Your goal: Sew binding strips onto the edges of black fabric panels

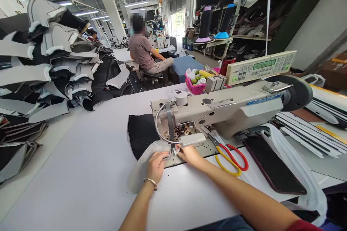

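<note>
A beige sewing machine (233,106) stands on the white table (81,173). Under its needle lies a grey and black padded fabric piece (141,140). My left hand (156,165), with a bracelet on the wrist, rests on the grey fabric with fingers lying flat, pressing it down. My right hand (188,153) sits just right of the needle, its fingers pinched on a small white edge of the piece. A small lamp on a gooseneck (191,139) hangs over both hands.
Red and yellow scissors (231,158) lie right of my right hand. A dark strip (273,166) and white padding (300,173) lie further right. Stacked grey-black pieces (54,65) pile up at left. A pink basket (195,86) sits behind; a seated person (145,54) works beyond.
</note>
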`<state>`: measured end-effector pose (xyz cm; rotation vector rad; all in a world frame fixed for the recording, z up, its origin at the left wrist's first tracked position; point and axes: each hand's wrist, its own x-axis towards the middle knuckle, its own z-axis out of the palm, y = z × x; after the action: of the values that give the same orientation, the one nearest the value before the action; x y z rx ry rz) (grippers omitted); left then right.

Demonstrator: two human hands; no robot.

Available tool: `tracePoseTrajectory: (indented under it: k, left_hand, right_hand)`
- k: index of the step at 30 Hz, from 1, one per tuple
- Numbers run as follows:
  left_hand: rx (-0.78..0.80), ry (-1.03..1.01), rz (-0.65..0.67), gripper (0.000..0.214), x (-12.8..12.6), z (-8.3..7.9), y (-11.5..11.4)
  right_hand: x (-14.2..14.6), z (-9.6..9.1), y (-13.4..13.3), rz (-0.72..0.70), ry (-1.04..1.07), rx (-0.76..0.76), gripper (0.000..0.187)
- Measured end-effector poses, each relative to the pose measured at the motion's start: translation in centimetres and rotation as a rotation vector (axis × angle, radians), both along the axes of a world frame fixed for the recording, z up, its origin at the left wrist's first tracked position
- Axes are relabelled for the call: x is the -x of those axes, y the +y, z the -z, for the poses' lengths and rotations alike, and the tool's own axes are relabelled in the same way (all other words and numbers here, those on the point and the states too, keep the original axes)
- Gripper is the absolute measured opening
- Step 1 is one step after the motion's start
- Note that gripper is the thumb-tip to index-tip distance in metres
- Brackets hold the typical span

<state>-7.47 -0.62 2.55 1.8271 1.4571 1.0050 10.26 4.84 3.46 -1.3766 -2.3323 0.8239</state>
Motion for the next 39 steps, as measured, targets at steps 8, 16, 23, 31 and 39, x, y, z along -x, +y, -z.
tracePoseTrajectory:
  k: [8,16,23,31,39]
  left_hand:
    - [0.302,-0.404,-0.213,0.025,0.8,0.7,1.0]
    - [0.07,-0.09,-0.043,0.02,-0.5,0.0,0.2]
    - [-0.326,0.346,0.209,0.032,-1.1,-1.0,0.1]
    - [-0.491,0.677,0.227,0.034,-1.9,-0.9,-0.6]
    - [-0.621,0.708,0.21,0.031,-2.3,-0.8,-1.2]
  right_hand:
    - [0.0,1.3,-1.3,0.047,0.082,-0.043,0.005]
    - [0.4,1.8,-1.7,0.115,0.176,-0.046,0.008]
    - [-0.3,1.4,-1.4,0.082,0.162,-0.012,0.013]
    - [-0.9,0.8,-1.5,0.049,0.147,-0.009,0.015]
    - [-0.6,1.7,-2.1,-0.057,0.091,-0.151,0.012]
